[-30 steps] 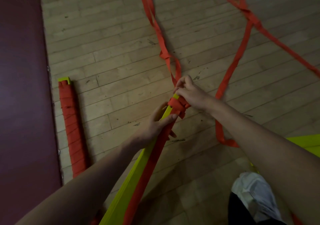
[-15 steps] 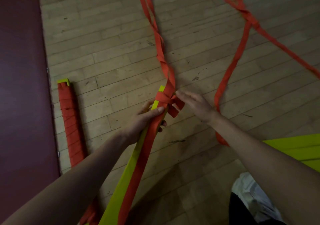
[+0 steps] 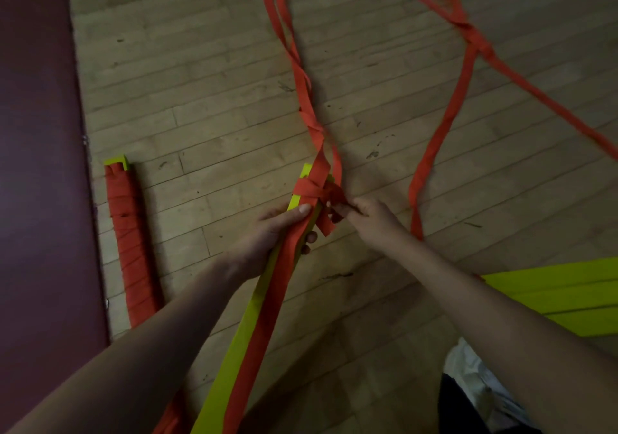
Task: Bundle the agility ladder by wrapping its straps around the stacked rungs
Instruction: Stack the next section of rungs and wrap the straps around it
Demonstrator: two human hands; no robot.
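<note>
1. The left hand (image 3: 267,238) grips the stacked rungs (image 3: 239,333) just short of their far end, thumb pressed on top and fingers curled beneath.
2. The right hand (image 3: 371,216) pinches the orange strap (image 3: 314,126) just beside the rungs, where a few turns cross them.
3. The strap's loose length trails away over the wooden floor (image 3: 217,82).
4. A wrapped bundle (image 3: 130,243) lies to the left along a dark red mat (image 3: 36,166); more yellow rungs (image 3: 551,295) lie at right.
</note>
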